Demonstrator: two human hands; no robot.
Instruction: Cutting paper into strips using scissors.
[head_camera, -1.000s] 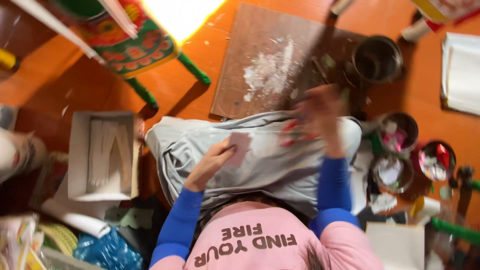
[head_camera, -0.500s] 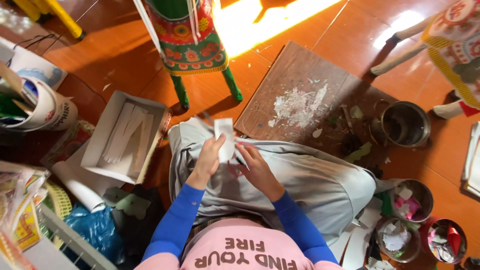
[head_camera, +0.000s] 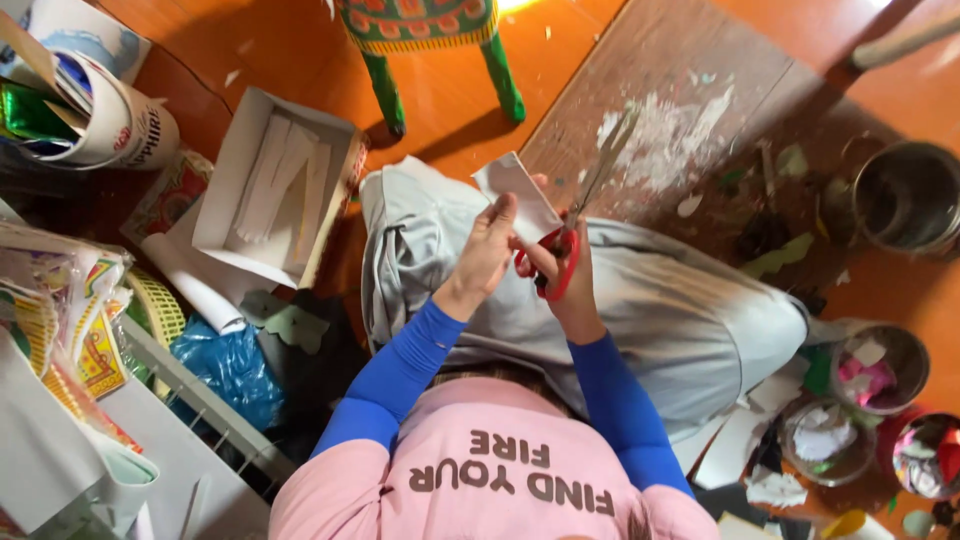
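My left hand (head_camera: 487, 248) pinches a small white piece of paper (head_camera: 518, 192) above my lap, which is covered in grey cloth (head_camera: 680, 320). My right hand (head_camera: 566, 282) grips red-handled scissors (head_camera: 578, 222). Their metal blades point up and away, alongside the right edge of the paper. Both arms are in blue sleeves, and the two hands are close together, nearly touching.
An open white box (head_camera: 232, 170) with paper strips lies left. A wooden board (head_camera: 640, 70) with white scraps, a metal pot (head_camera: 905, 200) and bowls of paper bits (head_camera: 872, 365) sit right. A green-legged stool (head_camera: 430, 40) stands ahead. Rolled papers (head_camera: 105, 115) and a blue bag (head_camera: 225, 365) crowd the left.
A second ago my right hand reached toward the board; it came back to the paper and now holds the red scissors beside it. My left hand has kept the paper.
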